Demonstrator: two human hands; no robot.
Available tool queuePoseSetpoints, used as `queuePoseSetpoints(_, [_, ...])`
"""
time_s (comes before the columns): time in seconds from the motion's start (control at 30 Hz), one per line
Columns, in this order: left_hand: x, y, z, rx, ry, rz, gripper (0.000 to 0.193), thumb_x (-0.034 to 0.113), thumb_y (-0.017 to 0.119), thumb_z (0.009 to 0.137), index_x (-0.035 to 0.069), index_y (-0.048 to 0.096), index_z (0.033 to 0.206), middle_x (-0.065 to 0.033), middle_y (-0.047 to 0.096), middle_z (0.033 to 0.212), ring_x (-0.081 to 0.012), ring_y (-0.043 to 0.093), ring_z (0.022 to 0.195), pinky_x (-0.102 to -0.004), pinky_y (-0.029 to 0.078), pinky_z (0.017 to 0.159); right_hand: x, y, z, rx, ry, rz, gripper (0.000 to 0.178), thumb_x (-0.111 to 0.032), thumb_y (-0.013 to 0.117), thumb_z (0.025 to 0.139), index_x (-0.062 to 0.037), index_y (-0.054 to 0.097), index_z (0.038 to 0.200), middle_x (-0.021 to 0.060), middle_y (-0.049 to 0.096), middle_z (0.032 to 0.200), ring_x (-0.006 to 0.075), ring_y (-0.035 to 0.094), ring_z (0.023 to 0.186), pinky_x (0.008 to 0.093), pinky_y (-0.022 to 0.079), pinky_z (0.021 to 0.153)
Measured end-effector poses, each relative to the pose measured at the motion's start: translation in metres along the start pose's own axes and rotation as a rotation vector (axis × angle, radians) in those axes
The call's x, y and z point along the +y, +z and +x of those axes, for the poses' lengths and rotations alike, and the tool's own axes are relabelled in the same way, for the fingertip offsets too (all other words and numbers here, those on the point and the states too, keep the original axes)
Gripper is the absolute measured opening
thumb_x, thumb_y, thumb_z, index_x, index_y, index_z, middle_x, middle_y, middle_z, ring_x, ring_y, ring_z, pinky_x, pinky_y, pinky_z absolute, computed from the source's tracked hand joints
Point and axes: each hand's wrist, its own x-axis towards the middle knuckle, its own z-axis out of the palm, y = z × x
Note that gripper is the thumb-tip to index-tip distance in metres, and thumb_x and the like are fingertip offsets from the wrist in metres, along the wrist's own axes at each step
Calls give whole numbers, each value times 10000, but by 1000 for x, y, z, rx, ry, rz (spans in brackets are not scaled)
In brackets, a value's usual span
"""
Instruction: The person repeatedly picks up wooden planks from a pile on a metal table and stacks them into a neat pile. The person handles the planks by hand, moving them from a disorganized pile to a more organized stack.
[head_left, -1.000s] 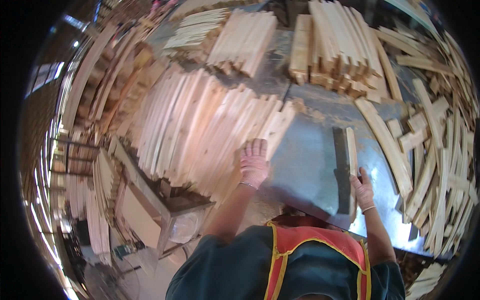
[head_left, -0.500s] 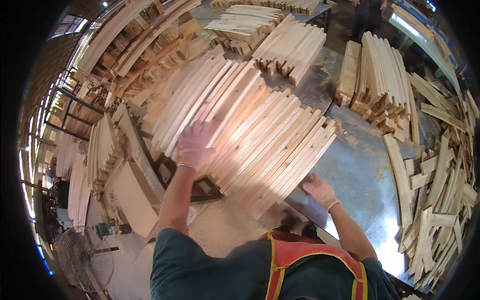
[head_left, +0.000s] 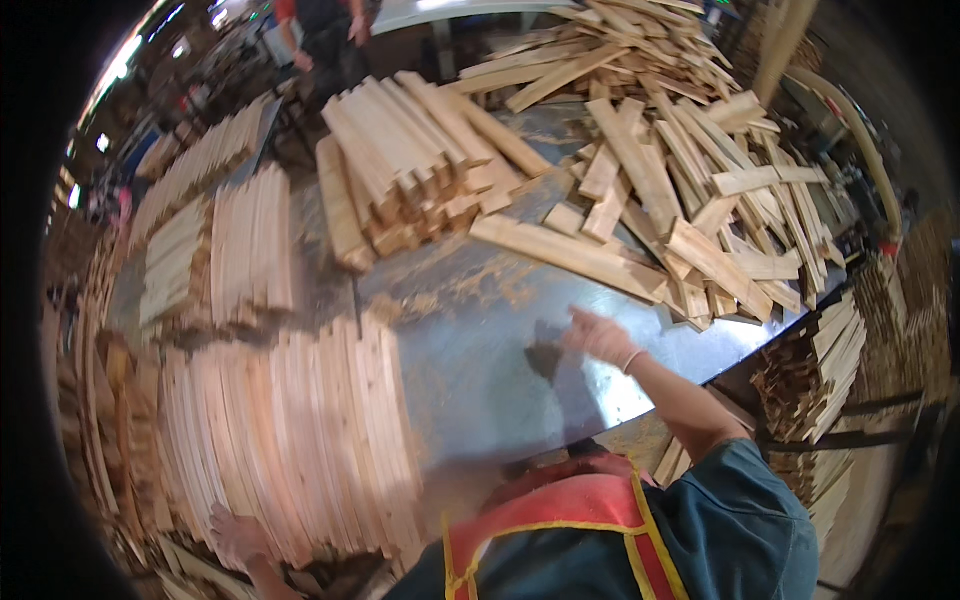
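Note:
My left hand lies at the near edge of a wide row of planed wooden strips, fingers apart and touching the strips' ends. The strips lie side by side at the lower left. My right hand hovers over the shiny metal tabletop, its fingers stretched toward the far left with nothing visible in them. A pale band circles that wrist. Beyond the hand lies a loose heap of wooden boards, the nearest long board at its left edge.
A block of stacked strips stands at the back of the table, with smaller stacks to its left. Sawdust is scattered on the metal. Another person stands far off at the back. More wood stacks stand at the right.
My view has swung to the right, bringing the board heap to the middle. My right hand has moved from beside the strips out over the metal table; my left remains at the strips.

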Motion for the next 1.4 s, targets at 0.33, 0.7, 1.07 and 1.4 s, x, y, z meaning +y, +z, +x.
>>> queuePoseSetpoints(0.33, [241, -64, -263, 281, 954, -392, 764, 393, 660, 936, 35, 454, 1579, -210, 452, 1616, -386, 432, 1482, -526, 352, 1214, 152, -215, -6, 374, 14, -576, 1198, -427, 938, 702, -55, 311, 1653, 229, 443, 1622, 398, 367, 1535, 490, 278, 1285])
queuePoseSetpoints(0.7, [421, -176, -435, -561, 1292, -992, 1004, 443, 785, 850, 113, 296, 1662, -267, 512, 1545, -465, 531, 1382, -491, 417, 1182, 47, -132, 15, 32, -137, 601, 1031, -446, 870, 834, 44, 349, 1577, 234, 698, 1284, 346, 690, 1194, 411, 548, 1027])
queuePoseSetpoints(1.07, [360, -37, -298, 221, 740, -509, 664, 301, 715, 849, 109, 583, 1471, -109, 531, 1527, -282, 430, 1470, -434, 345, 1212, 39, -35, 90, 73, -196, -608, 797, -405, 821, 783, -76, 552, 1457, 210, 473, 1566, 374, 481, 1445, 481, 451, 1133])
queuePoseSetpoints(1.4, [278, -9, -240, 335, 661, -368, 866, 416, 758, 831, 106, 440, 1575, -115, 431, 1599, -314, 383, 1481, -484, 274, 1250, 36, -84, 104, 411, -101, -607, 697, -414, 766, 849, -115, 587, 1452, 152, 601, 1468, 356, 559, 1352, 489, 499, 1059])
